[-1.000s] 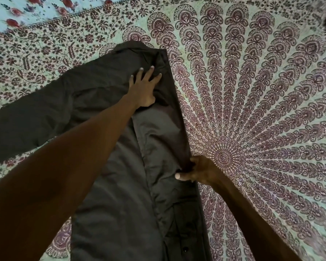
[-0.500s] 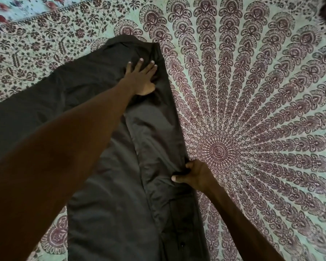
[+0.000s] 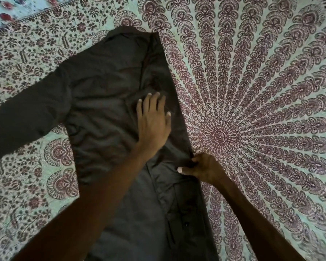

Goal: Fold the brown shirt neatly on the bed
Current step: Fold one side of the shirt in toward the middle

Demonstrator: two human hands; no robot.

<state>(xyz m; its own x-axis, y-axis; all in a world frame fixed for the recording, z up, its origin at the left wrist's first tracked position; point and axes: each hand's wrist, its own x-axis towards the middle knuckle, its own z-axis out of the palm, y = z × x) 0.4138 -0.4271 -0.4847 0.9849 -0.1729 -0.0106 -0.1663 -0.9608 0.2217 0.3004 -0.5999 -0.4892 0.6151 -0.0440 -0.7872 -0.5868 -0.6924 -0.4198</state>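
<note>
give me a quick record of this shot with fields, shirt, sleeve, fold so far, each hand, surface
shirt: brown shirt lying on the bed, collar end away from the person
sleeve: one sleeve spread out to the left on the sheet
fold: right side looks turned in over the middle, leaving a straight right edge
left hand: left hand flat on the shirt, fingers straight
right hand: right hand pinches the shirt's right edge
surface: patterned bedsheet
</note>
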